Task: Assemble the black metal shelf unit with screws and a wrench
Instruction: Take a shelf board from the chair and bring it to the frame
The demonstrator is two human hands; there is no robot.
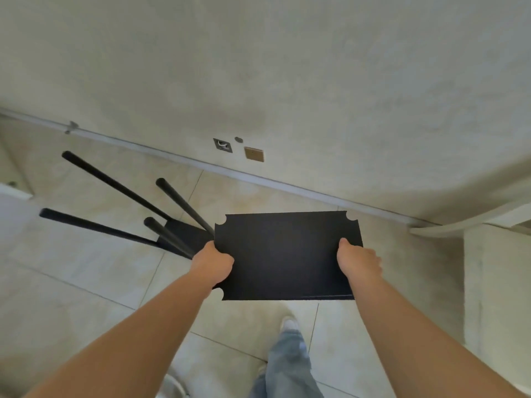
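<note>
While the fingers of both hands curl out of sight under a black shelf panel [284, 254], only thumbs and knuckles show along its side edges, and the near right corner is covered by the right forearm. No screws or wrench can be made out anywhere on the pale tiled floor [94, 282].

Held flat and level above the tiles, the panel sits between the hands, with rounded notches visible at three corners. The left hand [212, 264] grips the left edge near the middle, thumb on top. The right hand [357, 261] grips the right edge the same way, its thumb lying on the top face.

To the left and slightly farther off stands the partly built frame [184, 234]: four black poles [115, 183] rise from a lower panel that is mostly hidden behind the left hand and the held panel's left edge. The held panel is just beside the nearest pole; whether they touch cannot be told.

Below, a leg in light jeans [287, 366] and a white shoe [288, 324] are partly cut off by the near edge. On the far wall [287, 67] sit a small socket [222, 145] and a tan plate [254, 154].
</note>
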